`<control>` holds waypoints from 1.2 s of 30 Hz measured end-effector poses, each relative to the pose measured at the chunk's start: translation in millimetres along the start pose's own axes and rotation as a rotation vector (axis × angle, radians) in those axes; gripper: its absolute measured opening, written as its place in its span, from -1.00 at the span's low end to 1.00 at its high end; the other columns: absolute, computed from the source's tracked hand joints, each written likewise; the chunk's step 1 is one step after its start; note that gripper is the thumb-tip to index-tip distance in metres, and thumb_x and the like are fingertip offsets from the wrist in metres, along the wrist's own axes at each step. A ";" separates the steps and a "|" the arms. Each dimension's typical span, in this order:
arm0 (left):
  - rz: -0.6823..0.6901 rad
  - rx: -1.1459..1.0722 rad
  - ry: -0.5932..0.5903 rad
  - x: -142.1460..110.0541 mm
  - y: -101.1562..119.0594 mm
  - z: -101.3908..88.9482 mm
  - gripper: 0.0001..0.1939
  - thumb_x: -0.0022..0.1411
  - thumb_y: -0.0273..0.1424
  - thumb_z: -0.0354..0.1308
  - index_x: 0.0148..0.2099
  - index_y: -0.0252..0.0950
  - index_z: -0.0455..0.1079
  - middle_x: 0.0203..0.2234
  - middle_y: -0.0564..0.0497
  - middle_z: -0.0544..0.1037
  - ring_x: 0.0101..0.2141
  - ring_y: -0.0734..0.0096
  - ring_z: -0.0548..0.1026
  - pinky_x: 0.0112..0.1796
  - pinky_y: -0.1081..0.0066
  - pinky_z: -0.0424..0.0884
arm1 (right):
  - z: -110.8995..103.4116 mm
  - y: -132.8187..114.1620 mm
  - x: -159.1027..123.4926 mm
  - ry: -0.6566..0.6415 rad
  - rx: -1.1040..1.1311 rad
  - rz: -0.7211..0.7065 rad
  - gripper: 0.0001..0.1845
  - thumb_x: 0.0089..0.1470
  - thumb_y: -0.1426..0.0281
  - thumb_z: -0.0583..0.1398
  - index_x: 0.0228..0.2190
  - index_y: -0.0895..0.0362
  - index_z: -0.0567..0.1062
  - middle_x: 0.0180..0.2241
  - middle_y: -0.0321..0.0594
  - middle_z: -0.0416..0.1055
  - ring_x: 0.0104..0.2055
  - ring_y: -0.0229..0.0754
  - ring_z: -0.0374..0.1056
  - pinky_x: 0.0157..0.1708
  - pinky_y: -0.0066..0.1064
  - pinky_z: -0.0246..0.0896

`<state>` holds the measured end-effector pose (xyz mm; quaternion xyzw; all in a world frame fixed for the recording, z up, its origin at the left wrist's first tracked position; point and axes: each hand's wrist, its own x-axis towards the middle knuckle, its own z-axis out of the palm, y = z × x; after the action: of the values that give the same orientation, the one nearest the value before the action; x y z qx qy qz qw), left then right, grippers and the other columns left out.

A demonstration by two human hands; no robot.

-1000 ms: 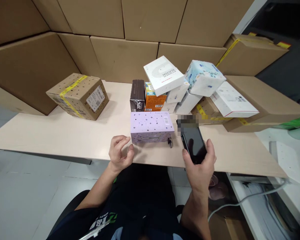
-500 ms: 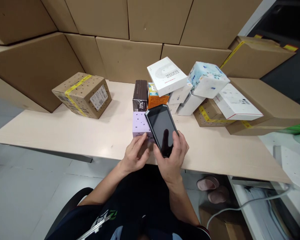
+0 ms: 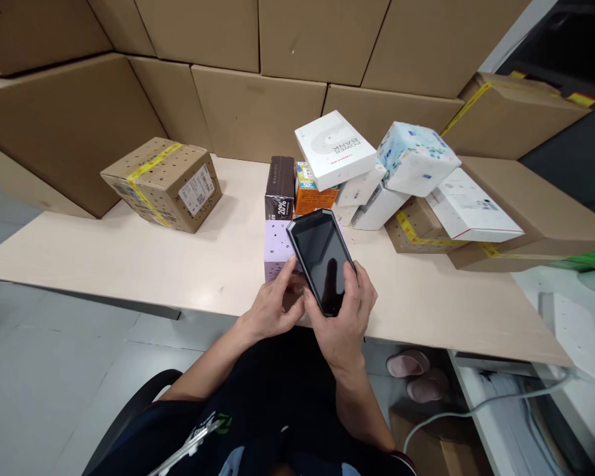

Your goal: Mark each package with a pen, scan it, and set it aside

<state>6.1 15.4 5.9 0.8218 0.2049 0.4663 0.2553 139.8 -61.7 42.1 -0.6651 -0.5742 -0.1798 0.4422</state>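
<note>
Here my right hand (image 3: 344,320) grips the phone (image 3: 322,254) before the purple box (image 3: 276,241) on the table (image 3: 193,271); my left hand (image 3: 272,307) is half-curled beside the phone. Whether it holds anything, I cannot tell.

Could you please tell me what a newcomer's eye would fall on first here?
Probably the black phone in the right hand, partly hiding the lilac box. Next, perhaps, the white power-bank box atop other boxes, then the yellow-taped carton at left on the table.

White box (image 3: 335,151): "POWER BANK"; dark box (image 3: 280,178): "20%"; orange (image 3: 316,199): perhaps "50".
</note>
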 end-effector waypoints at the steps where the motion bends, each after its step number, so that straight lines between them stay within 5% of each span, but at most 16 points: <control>1: -0.002 0.003 0.006 0.3 0.1 0.5 -0.12 0.32 -0.44 0.12 0.51 -0.24 -0.29 -0.17 -0.11 0.58 -0.30 0.38 0.57 -0.27 0.37 0.58 | -0.1 0.4 0.0 -0.002 0.001 0.001 -0.12 0.13 0.31 0.31 0.35 0.08 0.05 0.22 0.17 0.20 0.26 0.20 0.22 0.16 0.20 0.29; 13: -0.086 -0.135 0.021 -0.4 1.0 3.3 -0.12 0.31 -0.46 0.12 0.50 -0.19 -0.29 -0.21 -0.06 0.57 -0.37 0.45 0.52 -0.38 0.45 0.51 | -1.0 3.1 0.4 0.002 0.020 -0.016 -0.11 0.12 0.29 0.33 0.35 0.09 0.06 0.21 0.17 0.23 0.25 0.19 0.25 0.15 0.18 0.32; 36: -0.122 -0.349 -0.044 1.3 3.3 0.6 -0.14 0.37 -0.41 0.13 0.51 -0.10 -0.31 -0.27 -0.02 0.54 -0.33 0.42 0.53 -0.27 0.36 0.54 | -2.7 10.1 4.7 0.018 0.032 -0.091 -0.09 0.09 0.29 0.36 0.34 0.17 0.11 0.19 0.21 0.30 0.22 0.18 0.30 0.10 0.17 0.39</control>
<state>7.5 13.4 8.5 0.7614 0.1647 0.4602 0.4260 151.1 -60.5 43.3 -0.6296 -0.6026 -0.1965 0.4493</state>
